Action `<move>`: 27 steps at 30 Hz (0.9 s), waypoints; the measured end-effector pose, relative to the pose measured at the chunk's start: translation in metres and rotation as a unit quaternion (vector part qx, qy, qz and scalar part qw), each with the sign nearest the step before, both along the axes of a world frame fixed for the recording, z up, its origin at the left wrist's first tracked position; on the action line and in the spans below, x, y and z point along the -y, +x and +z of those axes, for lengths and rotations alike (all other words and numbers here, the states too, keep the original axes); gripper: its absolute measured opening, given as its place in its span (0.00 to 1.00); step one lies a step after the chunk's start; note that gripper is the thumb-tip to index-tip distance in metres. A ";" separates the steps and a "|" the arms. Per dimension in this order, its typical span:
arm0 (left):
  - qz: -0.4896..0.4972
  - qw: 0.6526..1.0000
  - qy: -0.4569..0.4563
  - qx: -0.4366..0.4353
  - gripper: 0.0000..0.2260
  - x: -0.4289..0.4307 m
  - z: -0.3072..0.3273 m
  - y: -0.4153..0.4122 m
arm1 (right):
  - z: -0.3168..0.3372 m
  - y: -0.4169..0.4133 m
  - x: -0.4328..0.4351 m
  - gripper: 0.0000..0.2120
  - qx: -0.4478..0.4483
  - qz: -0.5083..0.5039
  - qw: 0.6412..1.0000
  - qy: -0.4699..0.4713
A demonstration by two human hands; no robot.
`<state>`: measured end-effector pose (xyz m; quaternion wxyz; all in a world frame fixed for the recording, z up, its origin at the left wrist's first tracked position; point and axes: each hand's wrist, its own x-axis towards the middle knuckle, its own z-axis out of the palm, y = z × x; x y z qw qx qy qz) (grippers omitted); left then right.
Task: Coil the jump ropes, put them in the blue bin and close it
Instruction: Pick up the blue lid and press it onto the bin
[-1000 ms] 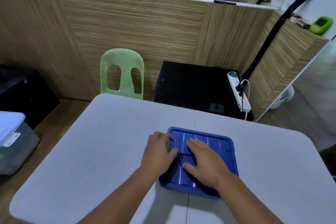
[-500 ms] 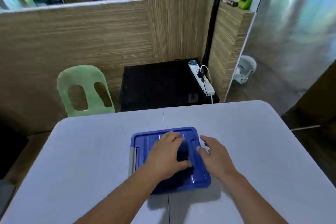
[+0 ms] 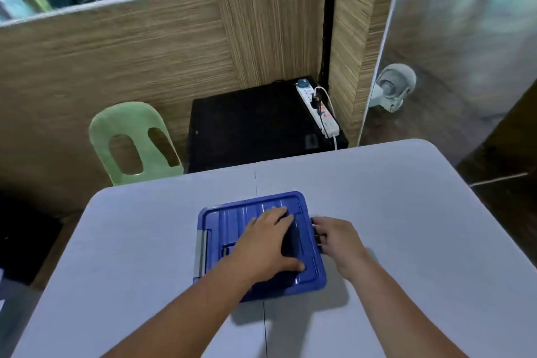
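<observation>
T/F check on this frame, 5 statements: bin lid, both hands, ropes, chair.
1. The lid is on the blue bin. True.
2. The left hand lies flat on top of the lid. True.
3. The right hand rests on the table far from the bin. False: its fingers are at the bin's right edge, where a latch would sit.
4. Jump ropes lie loose on the table. False: none are visible on it.
5. A green chair stands beyond the table's far left corner. True.
</observation>
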<state>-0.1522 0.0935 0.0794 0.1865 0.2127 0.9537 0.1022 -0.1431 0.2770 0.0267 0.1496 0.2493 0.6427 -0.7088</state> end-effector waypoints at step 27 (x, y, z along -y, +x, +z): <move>-0.006 1.000 0.014 0.020 0.48 0.002 -0.009 -0.002 | -0.008 -0.004 0.012 0.24 0.031 0.027 0.998 0.044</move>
